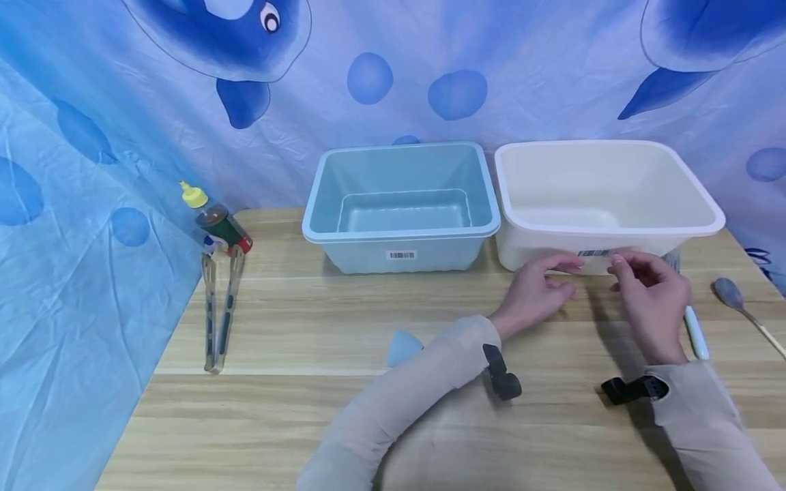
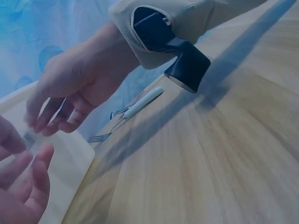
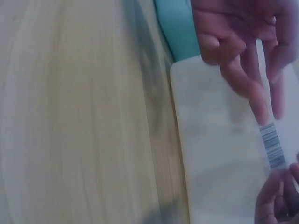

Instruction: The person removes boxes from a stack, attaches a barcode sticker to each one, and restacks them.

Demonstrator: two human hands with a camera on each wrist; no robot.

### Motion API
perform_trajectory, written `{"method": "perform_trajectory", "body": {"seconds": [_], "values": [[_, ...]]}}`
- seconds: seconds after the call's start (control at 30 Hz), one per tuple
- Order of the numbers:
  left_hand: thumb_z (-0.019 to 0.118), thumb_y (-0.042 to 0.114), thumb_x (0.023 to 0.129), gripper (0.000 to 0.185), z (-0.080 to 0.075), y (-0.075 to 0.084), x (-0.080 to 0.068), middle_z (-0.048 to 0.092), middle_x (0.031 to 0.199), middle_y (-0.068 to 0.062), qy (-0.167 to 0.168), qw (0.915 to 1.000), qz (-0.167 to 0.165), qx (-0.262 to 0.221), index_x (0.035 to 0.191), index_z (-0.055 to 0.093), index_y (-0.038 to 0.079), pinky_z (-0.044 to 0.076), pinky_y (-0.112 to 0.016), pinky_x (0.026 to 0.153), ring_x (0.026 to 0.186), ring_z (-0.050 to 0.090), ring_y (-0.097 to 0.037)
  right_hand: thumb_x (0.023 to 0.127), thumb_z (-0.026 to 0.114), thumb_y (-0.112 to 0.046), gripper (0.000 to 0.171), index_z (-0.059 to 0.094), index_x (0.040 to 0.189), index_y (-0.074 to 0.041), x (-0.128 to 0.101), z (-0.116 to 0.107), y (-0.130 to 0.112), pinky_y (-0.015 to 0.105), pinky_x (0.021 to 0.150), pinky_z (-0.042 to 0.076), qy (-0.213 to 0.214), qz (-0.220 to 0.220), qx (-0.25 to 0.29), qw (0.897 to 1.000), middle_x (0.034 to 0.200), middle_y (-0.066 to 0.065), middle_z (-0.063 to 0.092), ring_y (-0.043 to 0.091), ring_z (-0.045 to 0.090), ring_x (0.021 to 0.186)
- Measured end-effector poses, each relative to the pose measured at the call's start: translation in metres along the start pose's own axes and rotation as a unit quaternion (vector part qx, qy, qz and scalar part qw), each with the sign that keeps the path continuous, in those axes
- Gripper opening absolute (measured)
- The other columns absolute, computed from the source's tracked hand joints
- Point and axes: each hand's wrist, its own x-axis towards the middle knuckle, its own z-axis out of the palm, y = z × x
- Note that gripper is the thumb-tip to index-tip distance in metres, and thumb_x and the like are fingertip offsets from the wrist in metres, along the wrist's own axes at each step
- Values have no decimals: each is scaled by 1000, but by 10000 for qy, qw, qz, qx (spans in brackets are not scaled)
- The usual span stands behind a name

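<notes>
Both hands hover close to the front wall of a white plastic bin (image 1: 614,241), either side of its barcode label (image 3: 273,145). My left hand (image 1: 540,290) points its loosely extended fingers toward the label, thumb apart, with nothing seen between them. Loosely bent are the fingers of my right hand (image 1: 653,300), with gaps between them in the left wrist view and no object seen in them. Its fingertips lie near the label's edge; whether they touch it is unclear. Beside the right hand lies a fork (image 2: 144,102) with a pale handle, partly hidden in the head view.
A light-blue bin (image 1: 402,249) stands left of the white one. Tongs (image 1: 222,314) and a yellow-capped bottle (image 1: 221,224) are at the far left. A spoon (image 1: 729,293) lies at the right edge. A small light-blue piece (image 1: 402,348) shows beside the left sleeve.
</notes>
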Motion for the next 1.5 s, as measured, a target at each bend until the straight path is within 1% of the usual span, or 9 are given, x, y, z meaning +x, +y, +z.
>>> {"method": "perform_trajectory", "body": {"seconds": [0.07,0.17,0.33,0.43,0.53,0.87,1.2,1.33,1.5], "values": [[60,-8,84,46,1,1,3,68,112,-1,-131,9999,-46,-68,125,62,13,53,-17,56,67,68,-8,93,63,-14,18,69,101,1,0,3,-1,12,54,50,-76,192,780,9967,83,-8,68,3,63,69],[60,-8,84,48,3,1,7,67,105,0,-311,9993,-139,-179,127,60,14,53,-20,53,62,67,-14,96,59,-15,19,69,95,1,1,8,-5,17,55,53,-350,550,2023,9772,87,1,69,9,65,73],[64,-1,85,46,7,-2,15,66,94,5,-305,9989,-341,-65,127,60,16,52,-20,52,61,67,-22,104,38,-25,42,68,90,0,6,11,-6,21,54,53,-1042,1059,2994,9425,85,3,70,13,66,71],[67,2,84,47,8,-6,17,68,92,5,-214,9984,-451,248,127,61,18,50,-17,53,60,66,-13,106,26,-29,51,68,92,-3,7,10,-2,23,57,54,-1362,1490,3191,9260,84,2,71,13,66,73],[67,0,83,50,8,-9,18,70,94,3,-210,9978,-469,412,129,60,19,50,-16,53,59,65,-11,106,22,-31,52,66,96,-5,6,8,1,24,60,55,-1562,1645,3139,9220,86,1,71,13,65,77],[64,-1,84,53,8,0,18,67,89,8,-276,9978,-564,224,131,58,24,51,-17,52,62,69,-18,106,25,-31,51,65,101,0,11,1,-4,25,59,54,-1789,1291,3490,9108,90,5,70,15,65,78],[65,-2,83,54,4,-7,16,67,93,4,-245,9969,-667,348,131,57,23,52,-18,54,63,69,-16,106,26,-27,46,64,100,-1,9,7,3,25,57,55,-1740,1388,3398,9138,90,4,70,14,66,76],[64,-1,85,55,-2,-1,8,66,102,1,-341,9968,-568,442,133,54,22,52,-18,54,62,68,-12,104,38,-20,33,65,98,-1,4,5,1,22,56,54,-1750,1045,2956,9333,88,2,69,12,64,76],[63,0,85,47,-14,15,-4,65,103,1,-233,9977,-42,630,127,56,19,50,-16,53,59,61,-4,102,45,-12,24,65,100,2,-3,5,-14,18,55,52,-1839,-1,1796,9664,84,-2,69,7,63,76]]}}
